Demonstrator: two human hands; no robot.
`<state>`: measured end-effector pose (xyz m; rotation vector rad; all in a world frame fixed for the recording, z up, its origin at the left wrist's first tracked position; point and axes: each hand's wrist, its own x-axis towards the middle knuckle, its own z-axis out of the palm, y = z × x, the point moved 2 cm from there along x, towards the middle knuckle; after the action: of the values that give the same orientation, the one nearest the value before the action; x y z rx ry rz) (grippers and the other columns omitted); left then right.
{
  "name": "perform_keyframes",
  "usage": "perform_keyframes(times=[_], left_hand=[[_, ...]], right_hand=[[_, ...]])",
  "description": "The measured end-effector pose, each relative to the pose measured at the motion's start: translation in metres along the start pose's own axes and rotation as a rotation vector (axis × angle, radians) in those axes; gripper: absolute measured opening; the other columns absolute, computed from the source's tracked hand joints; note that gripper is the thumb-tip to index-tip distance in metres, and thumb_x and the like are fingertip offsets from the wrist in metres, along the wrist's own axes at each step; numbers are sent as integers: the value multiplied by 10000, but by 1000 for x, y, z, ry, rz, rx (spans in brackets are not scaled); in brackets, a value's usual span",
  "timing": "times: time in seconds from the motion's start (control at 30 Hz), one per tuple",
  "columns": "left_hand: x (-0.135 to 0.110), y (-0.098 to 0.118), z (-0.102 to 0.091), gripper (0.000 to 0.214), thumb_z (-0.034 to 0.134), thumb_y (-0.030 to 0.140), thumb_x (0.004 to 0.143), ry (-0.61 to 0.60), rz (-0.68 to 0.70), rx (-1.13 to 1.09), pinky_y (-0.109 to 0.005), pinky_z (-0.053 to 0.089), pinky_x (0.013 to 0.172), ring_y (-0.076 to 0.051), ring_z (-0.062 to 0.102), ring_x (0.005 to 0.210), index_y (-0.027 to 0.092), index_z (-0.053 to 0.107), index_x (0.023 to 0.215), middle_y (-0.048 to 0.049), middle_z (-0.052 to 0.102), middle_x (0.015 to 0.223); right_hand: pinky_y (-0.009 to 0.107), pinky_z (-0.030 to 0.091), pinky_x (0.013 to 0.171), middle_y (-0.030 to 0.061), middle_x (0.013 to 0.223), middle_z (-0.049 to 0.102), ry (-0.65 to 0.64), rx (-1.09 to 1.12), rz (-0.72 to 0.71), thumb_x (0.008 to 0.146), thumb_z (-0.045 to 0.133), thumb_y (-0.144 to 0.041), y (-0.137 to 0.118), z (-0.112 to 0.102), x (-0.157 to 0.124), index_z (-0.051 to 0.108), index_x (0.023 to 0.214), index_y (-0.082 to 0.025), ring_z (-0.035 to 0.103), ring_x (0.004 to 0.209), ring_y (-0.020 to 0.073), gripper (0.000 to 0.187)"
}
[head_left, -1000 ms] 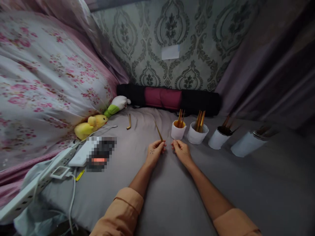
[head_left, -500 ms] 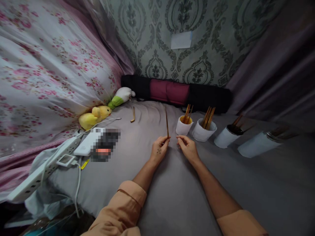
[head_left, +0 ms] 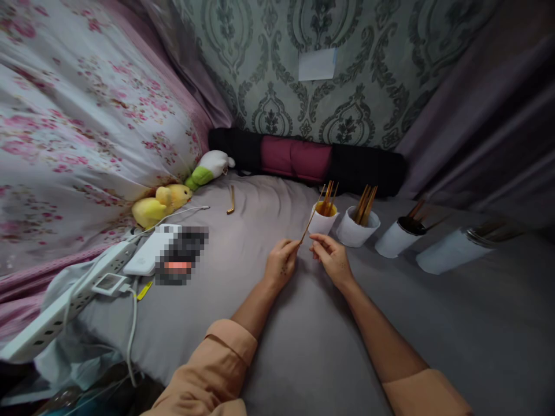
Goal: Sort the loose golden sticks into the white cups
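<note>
My left hand (head_left: 281,264) is closed in a pinch around the lower end of a thin brown stick (head_left: 307,226). The stick slants up and to the right, its upper part crossing in front of a white cup (head_left: 322,223) with a yellow inside. Several similar sticks (head_left: 330,193) stand in that cup. Just right of the held stick is my right hand (head_left: 332,260), its fingers half curled, with a gap between thumb and forefinger and nothing visible between them. A wider white cup (head_left: 358,233) beside the first also holds several sticks (head_left: 366,203).
Two tall white-wrapped containers (head_left: 396,242) (head_left: 451,253) with sticks stand farther right. At left lie a power strip (head_left: 56,326), a white power bank (head_left: 151,254), cables and a bent gold-coloured piece (head_left: 231,202). Plush toys (head_left: 160,205) and a long black-and-maroon bag (head_left: 297,159) line the back.
The stick in my left hand has tilted from nearly upright to the right, toward the nearest cup. My right hand stays close by. The whole view has shifted slightly.
</note>
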<state>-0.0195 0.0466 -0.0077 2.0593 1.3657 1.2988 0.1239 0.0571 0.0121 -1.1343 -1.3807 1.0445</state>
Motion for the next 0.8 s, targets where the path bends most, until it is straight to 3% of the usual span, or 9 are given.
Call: perform_keyframes(times=[0.8], left_hand=[[-3, 10, -3, 343, 344, 164, 847, -199, 89, 379, -257, 404, 778, -155, 479, 910, 249, 541, 1116, -53, 551, 973]], right_hand=[[220, 359, 470, 12, 671, 555, -17, 142, 40, 745, 520, -293, 0, -3, 0, 585, 950, -143, 473, 520, 89, 262]])
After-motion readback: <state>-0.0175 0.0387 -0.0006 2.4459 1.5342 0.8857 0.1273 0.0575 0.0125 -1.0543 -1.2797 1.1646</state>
